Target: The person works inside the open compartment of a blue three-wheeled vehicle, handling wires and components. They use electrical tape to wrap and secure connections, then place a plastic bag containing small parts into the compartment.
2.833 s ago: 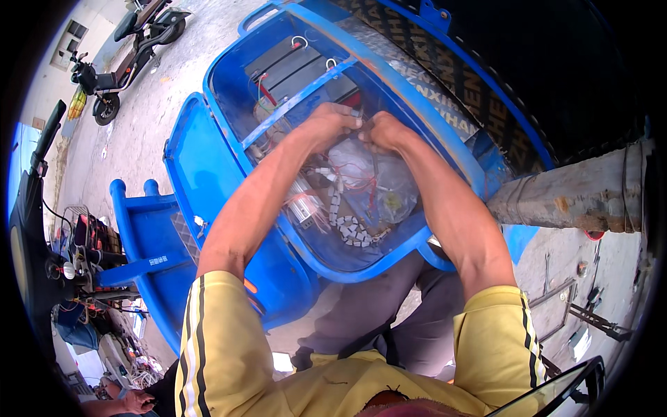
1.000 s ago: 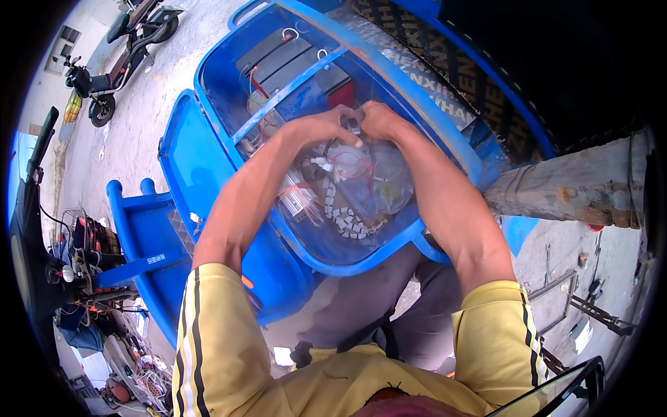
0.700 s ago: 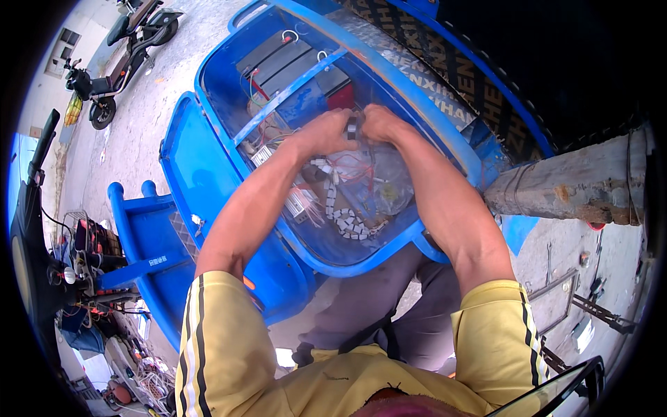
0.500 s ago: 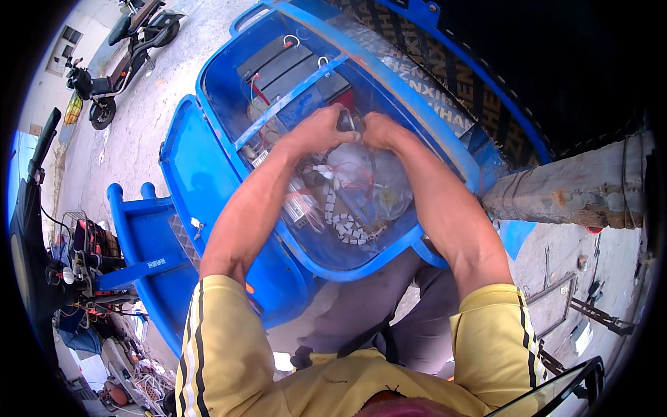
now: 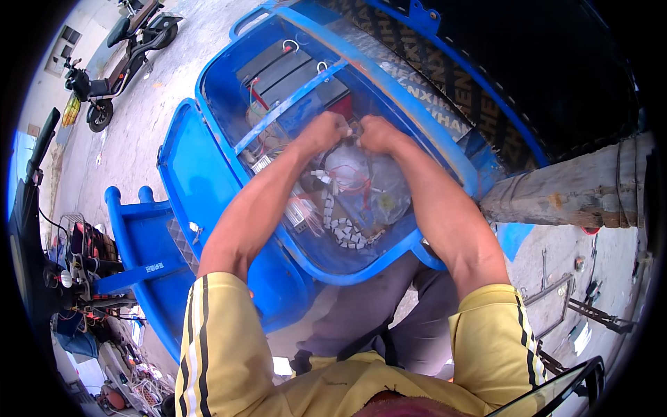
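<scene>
My left hand (image 5: 324, 132) and my right hand (image 5: 375, 136) meet inside an open blue compartment (image 5: 333, 276), their fingers closed on something small I cannot make out. Just above them are black batteries (image 5: 288, 76) with red sides and a blue crossbar (image 5: 271, 119). Below my hands lies a clear plastic bag (image 5: 385, 194) among red wires and white connectors. A chain of white segments (image 5: 347, 233) curls on the compartment's bottom, beside a silver finned box (image 5: 301, 212) at the left.
The hinged blue lid (image 5: 198, 167) hangs open at the left. A weathered pole (image 5: 563, 191) crosses at the right, near a dark lined cargo bed (image 5: 486, 83). A scooter (image 5: 111, 83) stands upper left; bikes and tangled clutter (image 5: 83, 264) fill the left edge.
My hands have shifted slightly within the compartment and changed finger position. The dark, shiny piece that showed between them moments ago is now mostly hidden by my fingers.
</scene>
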A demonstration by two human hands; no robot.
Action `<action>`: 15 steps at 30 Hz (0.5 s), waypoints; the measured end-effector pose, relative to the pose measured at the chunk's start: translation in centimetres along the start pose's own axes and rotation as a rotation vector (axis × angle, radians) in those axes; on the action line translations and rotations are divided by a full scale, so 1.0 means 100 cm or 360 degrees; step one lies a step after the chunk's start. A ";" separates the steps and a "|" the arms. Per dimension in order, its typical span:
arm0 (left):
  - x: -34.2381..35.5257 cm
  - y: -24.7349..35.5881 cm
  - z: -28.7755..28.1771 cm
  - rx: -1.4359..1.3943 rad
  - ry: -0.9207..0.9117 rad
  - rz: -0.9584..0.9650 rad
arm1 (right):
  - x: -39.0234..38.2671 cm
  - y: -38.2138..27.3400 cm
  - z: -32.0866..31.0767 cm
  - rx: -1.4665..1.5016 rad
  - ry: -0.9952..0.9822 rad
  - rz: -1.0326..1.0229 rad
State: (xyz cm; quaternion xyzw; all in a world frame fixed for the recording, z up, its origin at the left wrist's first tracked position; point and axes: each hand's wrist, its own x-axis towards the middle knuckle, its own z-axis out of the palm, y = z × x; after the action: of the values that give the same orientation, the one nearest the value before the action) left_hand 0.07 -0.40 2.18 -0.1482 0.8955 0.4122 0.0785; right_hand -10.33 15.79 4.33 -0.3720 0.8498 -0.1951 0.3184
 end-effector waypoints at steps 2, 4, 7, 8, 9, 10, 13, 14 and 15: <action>-0.001 -0.002 0.003 -0.0040 -0.0118 -0.0009 | -0.006 -0.005 0.001 -0.0093 0.0013 -0.0037; -0.011 -0.006 0.006 -0.0028 0.0036 0.0120 | -0.007 -0.013 -0.001 -0.0160 -0.0046 -0.0041; 0.001 -0.012 0.011 -0.0248 0.0023 -0.0110 | -0.007 -0.005 0.002 -0.0060 0.0051 -0.0008; 0.000 -0.007 0.006 -0.0252 -0.0080 -0.0163 | -0.008 -0.004 0.001 -0.0060 -0.0003 -0.0025; -0.002 0.000 -0.001 -0.0246 -0.0175 -0.0230 | -0.009 -0.005 -0.001 -0.0054 -0.0063 -0.0056; 0.000 -0.003 -0.003 -0.0199 -0.0208 -0.0220 | -0.008 -0.004 0.002 -0.0052 -0.0034 -0.0078; 0.004 -0.007 -0.003 -0.0108 -0.0212 -0.0196 | -0.008 -0.002 0.002 -0.0001 -0.0060 -0.0081; 0.000 -0.003 -0.003 -0.0109 -0.0144 -0.0184 | -0.009 -0.005 -0.002 0.0047 -0.0134 -0.0048; -0.002 -0.002 -0.001 -0.0105 -0.0086 -0.0166 | -0.009 -0.008 -0.005 0.0106 -0.0201 -0.0008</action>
State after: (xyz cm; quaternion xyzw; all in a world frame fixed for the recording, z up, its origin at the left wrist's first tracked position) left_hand 0.31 -0.55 2.15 -0.1860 0.8700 0.4407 0.1192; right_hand -9.77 16.06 5.47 -0.3748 0.8202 -0.2002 0.3830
